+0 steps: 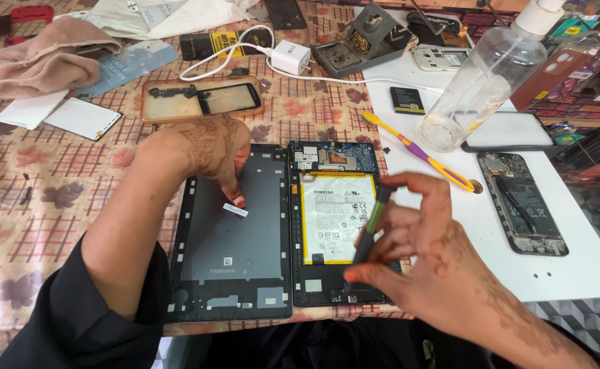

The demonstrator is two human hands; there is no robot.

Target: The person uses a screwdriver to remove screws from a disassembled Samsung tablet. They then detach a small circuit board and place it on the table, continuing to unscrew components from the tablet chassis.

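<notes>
Right hand (pixel 423 253) grip around screwdriver (pixel 370 229) — over opened tablet (pixel 334 225).

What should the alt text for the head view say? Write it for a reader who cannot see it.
A person's left hand presses on the grey back cover of an opened tablet, while the right hand holds a dark, green-banded tool over the tablet body with its battery exposed. Phone parts, a toothbrush and a clear bottle lie around.

Clear spray bottle (pixel 481 82) beside toothbrush (pixel 416 150); white charger (pixel 290 56); pink cloth (pixel 37 58) far left.
</notes>
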